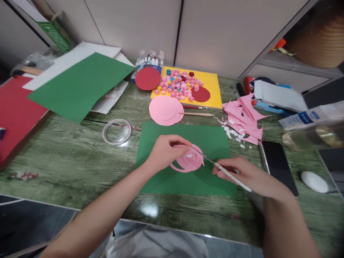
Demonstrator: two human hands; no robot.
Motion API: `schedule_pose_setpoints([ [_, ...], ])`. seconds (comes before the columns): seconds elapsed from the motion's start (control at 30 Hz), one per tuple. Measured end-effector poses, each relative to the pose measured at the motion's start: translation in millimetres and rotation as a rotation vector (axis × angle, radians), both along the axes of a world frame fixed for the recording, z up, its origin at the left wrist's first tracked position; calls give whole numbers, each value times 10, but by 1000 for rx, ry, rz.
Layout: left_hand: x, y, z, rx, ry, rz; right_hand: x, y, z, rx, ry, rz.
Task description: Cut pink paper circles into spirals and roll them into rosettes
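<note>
My left hand (169,150) pinches the edge of a pink paper spiral (188,165), which lies over a green sheet (215,143). A small white piece shows on the spiral. In my right hand (242,175) is a slim quilling tool (231,175) with a white handle and a thin metal shaft. The tool slants up to the left, and its tip meets the paper at my left fingertips. My fingers partly cover the spiral's upper left. Behind the sheet lie pink paper circles (163,111) and a pointed wooden stick (199,114).
Several rolled paper flowers (178,84) lie on a yellow sheet (212,82) at the back. Pink scraps (247,118) and white bits are to the right, near a black phone (279,165) and a white mouse (314,181). A tape roll (105,134) lies left.
</note>
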State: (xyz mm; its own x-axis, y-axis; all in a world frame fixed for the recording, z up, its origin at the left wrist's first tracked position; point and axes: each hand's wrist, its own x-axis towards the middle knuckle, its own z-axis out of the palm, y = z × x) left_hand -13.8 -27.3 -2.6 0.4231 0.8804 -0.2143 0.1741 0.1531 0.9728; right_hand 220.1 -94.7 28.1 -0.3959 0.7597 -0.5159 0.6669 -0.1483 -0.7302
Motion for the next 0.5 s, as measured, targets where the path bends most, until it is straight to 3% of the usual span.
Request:
schedule_pose_setpoints([
  [0.5, -6, -1, -34, 19, 0, -20, 16, -7, -21, 30, -27, -3],
])
